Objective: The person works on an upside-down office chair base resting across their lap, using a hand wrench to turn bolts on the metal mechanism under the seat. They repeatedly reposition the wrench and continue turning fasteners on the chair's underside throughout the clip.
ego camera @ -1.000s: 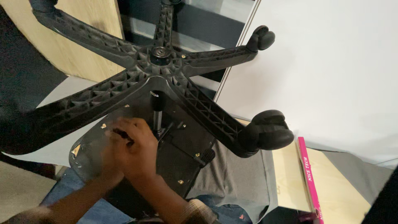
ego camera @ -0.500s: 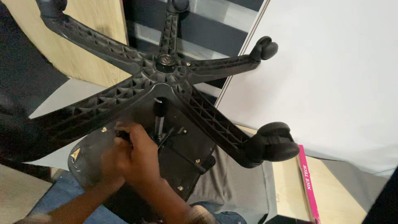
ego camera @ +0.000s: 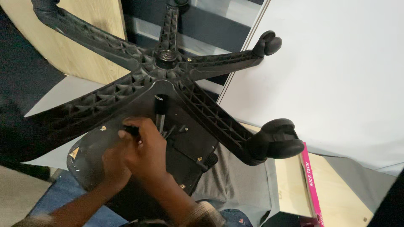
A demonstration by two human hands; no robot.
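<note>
Here, head view only:
Chair: an office chair lies turned over across the person's lap, its underside facing the camera.
Star base [ego camera: 166,59]: black ribbed plastic, arms spread out from a round hub; it fills the upper half of the view.
Near castor [ego camera: 280,143]: black twin wheel at the end of the arm that runs down to the right, above the grey cloth.
Far castor [ego camera: 269,43]: smaller in view, at the tip of the arm pointing right, against the white wall.
Gas column [ego camera: 160,110]: short black sleeve with a bright metal rod below it, running from the hub down to the seat plate.
Seat plate [ego camera: 185,147]: black underside of the seat with small brass-coloured screws here and there; it sits low centre, under the base.
Right hand [ego camera: 145,149]: on the plate just left of the column, fingers curled and closed about a small dark part; what the part is I cannot tell.
Left hand [ego camera: 111,164]: tucked just below and left of the right hand, touching it, mostly hidden and blurred; whether it grips anything I cannot tell.
Pink box [ego camera: 310,180]: long narrow edge, lying on the pale wooden board [ego camera: 290,189] at lower right.
Legs: blue jeans under the seat at bottom left.
</note>
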